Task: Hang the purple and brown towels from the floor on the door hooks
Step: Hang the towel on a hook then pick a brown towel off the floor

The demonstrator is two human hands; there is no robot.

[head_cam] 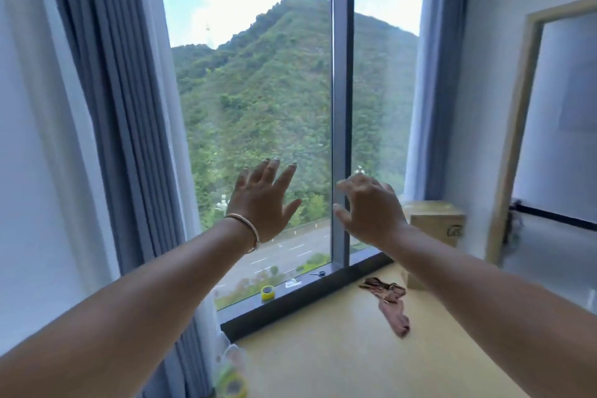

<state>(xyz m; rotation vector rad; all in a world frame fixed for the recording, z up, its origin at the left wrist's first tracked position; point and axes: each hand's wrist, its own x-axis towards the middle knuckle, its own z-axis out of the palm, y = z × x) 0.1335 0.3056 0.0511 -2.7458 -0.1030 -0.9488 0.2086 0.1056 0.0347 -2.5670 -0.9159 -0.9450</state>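
A brown towel (pixel 389 304) lies crumpled on the yellow floor (pixel 339 359) near the window sill, below my right arm. No purple towel and no door hooks show in this view. Both my arms are stretched out toward the big window. My left hand (pixel 261 200), with a bangle on the wrist, is raised with fingers spread and holds nothing. My right hand (pixel 368 207) is beside it, fingers apart and slightly curled, also empty. Both hands are well above the towel.
Grey-blue curtains (pixel 122 107) hang at the left. A yellow tape roll (pixel 267 293) and small scissors (pixel 318 274) sit on the dark sill (pixel 290 307). A cardboard box (pixel 436 223) stands by the right wall, next to a wooden door frame (pixel 513 155).
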